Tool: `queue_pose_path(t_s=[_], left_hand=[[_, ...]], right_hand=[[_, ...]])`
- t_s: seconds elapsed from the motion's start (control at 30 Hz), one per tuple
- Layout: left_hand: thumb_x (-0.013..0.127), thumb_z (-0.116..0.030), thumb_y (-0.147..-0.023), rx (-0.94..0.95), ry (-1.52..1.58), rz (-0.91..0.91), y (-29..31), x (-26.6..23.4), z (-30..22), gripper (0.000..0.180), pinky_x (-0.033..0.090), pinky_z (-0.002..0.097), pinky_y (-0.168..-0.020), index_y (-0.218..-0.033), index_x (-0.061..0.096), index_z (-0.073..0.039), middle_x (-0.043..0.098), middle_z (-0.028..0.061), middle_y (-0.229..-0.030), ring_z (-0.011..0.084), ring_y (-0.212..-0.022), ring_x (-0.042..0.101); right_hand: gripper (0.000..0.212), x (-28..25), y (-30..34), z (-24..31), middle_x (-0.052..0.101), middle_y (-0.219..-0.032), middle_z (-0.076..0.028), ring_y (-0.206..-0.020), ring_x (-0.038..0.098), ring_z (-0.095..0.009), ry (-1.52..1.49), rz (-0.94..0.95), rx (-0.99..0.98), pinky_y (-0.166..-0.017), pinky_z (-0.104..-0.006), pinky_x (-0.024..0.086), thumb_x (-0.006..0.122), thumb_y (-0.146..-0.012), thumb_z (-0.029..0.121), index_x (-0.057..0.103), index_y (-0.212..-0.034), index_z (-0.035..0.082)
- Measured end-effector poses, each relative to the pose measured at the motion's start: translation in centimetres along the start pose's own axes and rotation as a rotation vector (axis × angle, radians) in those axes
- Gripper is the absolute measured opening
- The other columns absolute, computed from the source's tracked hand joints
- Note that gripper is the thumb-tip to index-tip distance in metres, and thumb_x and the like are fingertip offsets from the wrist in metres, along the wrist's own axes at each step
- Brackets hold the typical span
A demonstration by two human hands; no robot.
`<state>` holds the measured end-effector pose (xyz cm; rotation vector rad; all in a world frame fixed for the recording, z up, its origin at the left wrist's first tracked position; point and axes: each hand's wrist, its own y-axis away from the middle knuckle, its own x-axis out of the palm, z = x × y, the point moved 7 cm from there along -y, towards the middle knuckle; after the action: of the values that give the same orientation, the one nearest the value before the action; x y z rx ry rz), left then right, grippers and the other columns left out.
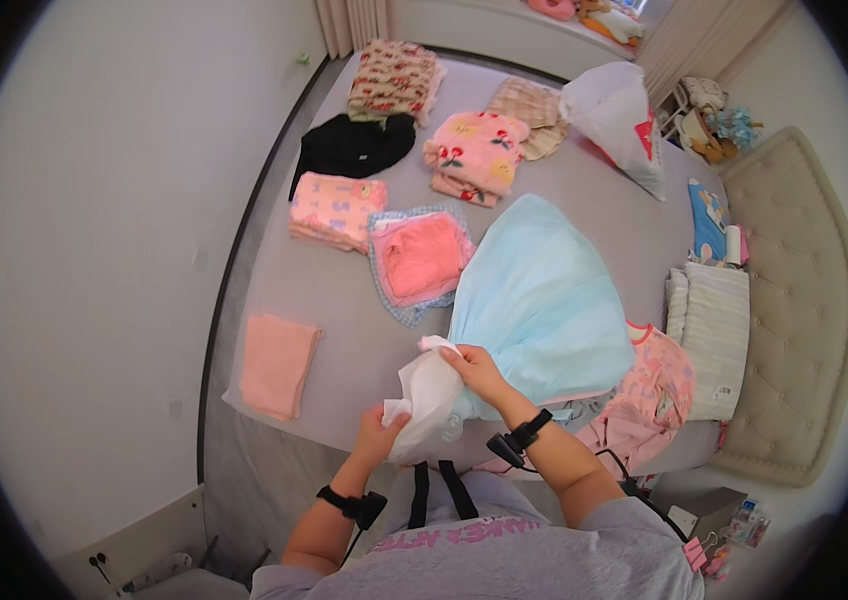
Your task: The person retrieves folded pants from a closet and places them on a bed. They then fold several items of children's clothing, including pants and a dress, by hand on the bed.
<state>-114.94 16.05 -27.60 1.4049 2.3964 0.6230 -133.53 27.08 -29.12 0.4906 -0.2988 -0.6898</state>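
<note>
Both of my hands grip a white piece of clothing (428, 396) at the near edge of the bed. My left hand (380, 436) pinches its lower left edge, and my right hand (477, 371) holds its upper right edge. Touching the white cloth on its right side is a wide, light blue skirt-like garment (544, 300), spread out like a fan. Whether the two are one dress, I cannot tell. Right of the blue garment lies a crumpled pink patterned garment (650, 385), partly covered.
On the bed (344, 310) lie a folded peach cloth (280, 366), stacked pink garments (424, 258), a pink patterned bundle (337, 210), black clothing (356, 148) and a cherry-print pile (477, 150). A white plastic bag (616, 115) stands near the padded headboard (794, 310).
</note>
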Motion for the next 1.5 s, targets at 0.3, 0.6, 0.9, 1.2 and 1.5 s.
queue_pose_path(t_s=[0.3,0.6,0.9,1.2,1.5], left_hand=[[0.078,-0.017,-0.076,0.372,-0.307,0.264,12.6,6.9,-28.1,0.044,0.050,0.0286,-0.080,-0.113,0.061,0.000,0.066,0.0057,-0.100,0.0118,-0.091,0.061],[0.076,-0.021,-0.077,0.562,-0.253,0.330,21.1,12.2,-42.1,0.040,0.049,0.0271,-0.078,-0.108,0.063,0.001,0.067,0.0065,-0.097,0.0121,-0.088,0.061],[0.078,-0.027,-0.076,0.627,-0.628,0.485,27.9,16.5,-45.6,0.037,0.048,0.0253,-0.071,-0.100,0.066,-0.001,0.066,0.0027,-0.089,0.0091,-0.080,0.060],[0.083,-0.033,-0.069,0.781,-0.962,0.524,31.3,16.1,-45.7,0.049,0.048,0.0274,-0.072,-0.101,0.064,-0.001,0.065,0.0042,-0.086,0.0125,-0.081,0.061],[0.071,-0.027,-0.081,0.848,-0.910,0.649,29.3,16.7,-44.3,0.035,0.048,0.0290,-0.070,-0.102,0.064,0.000,0.066,0.0088,-0.085,0.0158,-0.076,0.061]], right_hand=[[0.027,-8.2,14.4,17.1,0.065,-0.101,-0.002,-0.090,0.057,-0.008,-0.370,0.004,-0.518,-0.081,-0.0232,0.045,0.056,-0.095,0.017,0.060,-0.115,0.000],[0.026,-15.1,27.6,26.5,0.062,-0.096,-0.007,-0.084,0.057,-0.010,0.050,-0.259,-0.848,-0.066,-0.0237,0.047,0.057,-0.089,0.007,0.055,-0.114,0.001],[0.030,-5.3,40.9,34.0,0.059,-0.098,-0.006,-0.085,0.057,-0.015,0.323,-0.156,-1.431,-0.078,-0.0278,0.044,0.069,-0.081,0.013,0.058,-0.107,0.003],[0.016,-2.8,43.2,34.8,0.050,-0.073,0.000,-0.059,0.042,-0.006,0.398,-0.040,-1.300,-0.051,-0.0214,0.033,0.072,-0.079,0.009,0.058,-0.082,0.002],[0.021,-3.0,41.7,34.9,0.056,-0.087,-0.007,-0.080,0.053,-0.019,0.270,-0.102,-1.439,-0.069,-0.0302,0.042,0.070,-0.082,0.016,0.057,-0.089,0.002]])
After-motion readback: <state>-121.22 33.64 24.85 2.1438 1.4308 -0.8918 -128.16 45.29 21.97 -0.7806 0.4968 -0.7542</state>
